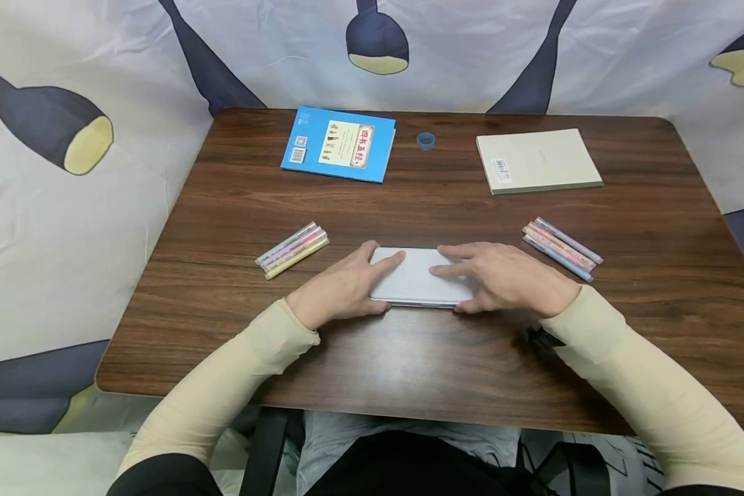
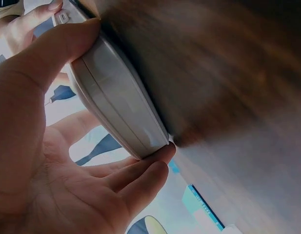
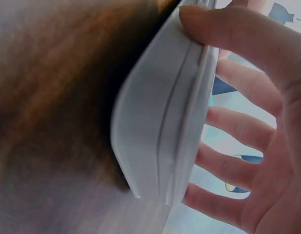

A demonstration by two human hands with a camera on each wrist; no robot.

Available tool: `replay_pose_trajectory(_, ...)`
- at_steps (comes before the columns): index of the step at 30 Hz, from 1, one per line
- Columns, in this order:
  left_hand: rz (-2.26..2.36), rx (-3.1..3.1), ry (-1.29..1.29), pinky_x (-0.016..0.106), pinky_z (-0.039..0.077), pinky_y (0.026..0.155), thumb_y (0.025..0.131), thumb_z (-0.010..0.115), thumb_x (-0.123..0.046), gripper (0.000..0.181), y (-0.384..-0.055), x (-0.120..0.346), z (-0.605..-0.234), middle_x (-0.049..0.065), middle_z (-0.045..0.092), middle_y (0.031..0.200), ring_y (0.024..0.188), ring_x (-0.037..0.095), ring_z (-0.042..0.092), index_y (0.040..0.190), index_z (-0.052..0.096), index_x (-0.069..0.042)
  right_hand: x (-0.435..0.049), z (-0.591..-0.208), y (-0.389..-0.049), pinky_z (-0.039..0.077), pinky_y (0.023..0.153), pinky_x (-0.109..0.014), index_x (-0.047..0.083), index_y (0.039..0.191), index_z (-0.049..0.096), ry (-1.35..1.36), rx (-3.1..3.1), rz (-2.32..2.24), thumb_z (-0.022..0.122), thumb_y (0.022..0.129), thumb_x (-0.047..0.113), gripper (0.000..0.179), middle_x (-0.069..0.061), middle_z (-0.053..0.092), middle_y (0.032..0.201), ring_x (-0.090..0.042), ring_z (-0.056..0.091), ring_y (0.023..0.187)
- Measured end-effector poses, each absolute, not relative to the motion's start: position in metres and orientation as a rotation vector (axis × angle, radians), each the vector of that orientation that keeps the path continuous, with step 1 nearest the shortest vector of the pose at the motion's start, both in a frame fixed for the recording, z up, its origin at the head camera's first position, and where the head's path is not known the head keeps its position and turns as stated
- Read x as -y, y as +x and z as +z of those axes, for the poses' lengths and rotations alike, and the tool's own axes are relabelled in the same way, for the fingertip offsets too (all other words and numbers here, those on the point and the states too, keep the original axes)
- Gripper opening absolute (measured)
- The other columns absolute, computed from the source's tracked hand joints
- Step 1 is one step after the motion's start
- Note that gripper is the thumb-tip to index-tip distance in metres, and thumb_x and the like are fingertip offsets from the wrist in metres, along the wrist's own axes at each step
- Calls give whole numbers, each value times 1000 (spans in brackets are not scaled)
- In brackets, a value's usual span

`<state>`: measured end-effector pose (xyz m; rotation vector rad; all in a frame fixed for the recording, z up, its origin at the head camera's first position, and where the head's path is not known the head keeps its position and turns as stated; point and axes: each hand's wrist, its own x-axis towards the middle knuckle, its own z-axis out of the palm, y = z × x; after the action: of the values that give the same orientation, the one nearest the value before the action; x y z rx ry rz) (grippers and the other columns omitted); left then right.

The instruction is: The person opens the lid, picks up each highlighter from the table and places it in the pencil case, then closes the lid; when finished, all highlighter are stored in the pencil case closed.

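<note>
A blue book point(image 1: 310, 162) shows red characters point(image 1: 362, 146) too small for me to read; left hand point(image 1: 346, 282) and right hand point(image 1: 507, 275) grip a white case point(image 1: 412, 275) between them, mid-front on the brown table point(image 1: 409, 375); barcoded pale book point(image 1: 545, 158); lamp-print cloth point(image 1: 285, 48) behind.

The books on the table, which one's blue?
The left book: its cover is mostly blue, while the right book has an off-white cover.
</note>
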<state>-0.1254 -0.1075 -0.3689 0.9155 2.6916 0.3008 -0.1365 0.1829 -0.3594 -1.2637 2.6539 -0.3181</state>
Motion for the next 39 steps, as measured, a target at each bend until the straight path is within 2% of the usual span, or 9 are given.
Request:
replay_pose_trajectory(7,345,-2681,939,45,50,98,88,77,-36,85,-127,108,-370,26,37,145,120,36,55,158,32,-21,-183,-354,-141,49,97,-52,22,138,62,-1233,-2613,-329,83,79,40,66,-12,49,150,-34,53,131)
replay_pose_trajectory(14,413,-2679,933,44,52,95,86,79,-33,87,-127,112,-367,22,37,145,117,34,57,158,31,-24,-185,-346,-148,53,83,-41,26,136,64,-1214,-2603,-418,81,78,37,61,-4,56,145,-23,64,116)
replay_pose_trajectory(18,445,-2684,933,44,51,95,85,81,-34,87,-127,112,-366,21,40,140,115,32,56,157,33,-23,-186,-345,-152,53,84,-38,24,136,64,-1235,-2562,-464,81,81,36,59,-6,56,144,-23,65,115)
replay_pose_trajectory(20,469,-2681,943,43,51,95,84,82,-36,89,-127,113,-366,19,41,139,113,30,55,157,33,-23,-189,-344,-154,53,89,-39,22,135,65,-1234,-2541,-509,82,80,35,58,-6,57,142,-24,62,121)
replay_pose_trajectory(23,527,-2664,944,42,50,96,79,85,-39,95,-129,114,-369,17,43,138,114,28,54,156,33,-21,-194,-344,-157,52,92,-39,23,132,68,-1188,-2502,-578,82,81,38,55,-4,61,138,-22,59,125)
replay_pose_trajectory(28,641,-2646,925,41,48,101,67,91,-44,110,-133,117,-372,13,46,139,119,25,53,156,33,-17,-200,-339,-165,52,87,-34,29,127,70,-1083,-2460,-643,80,81,47,50,3,65,132,-13,61,121)
replay_pose_trajectory(33,696,-2644,894,40,43,108,60,94,-48,118,-137,118,-376,11,48,144,128,23,50,155,33,-13,-204,-334,-173,49,84,-31,30,124,72,-1046,-2417,-675,78,83,49,46,8,69,122,-6,64,107)
replay_pose_trajectory(35,705,-2638,846,41,41,110,59,94,-49,120,-137,119,-377,11,46,148,134,24,47,155,32,-13,-204,-333,-177,47,74,-27,31,125,71,-1035,-2378,-680,76,85,50,44,11,72,100,-3,60,85)
replay_pose_trajectory(39,720,-2636,710,44,36,114,58,95,-48,124,-135,121,-375,11,40,155,141,26,40,156,29,-11,-204,-329,-183,48,73,-24,27,126,71,-1038,-2303,-740,72,90,46,40,12,71,98,0,60,82)
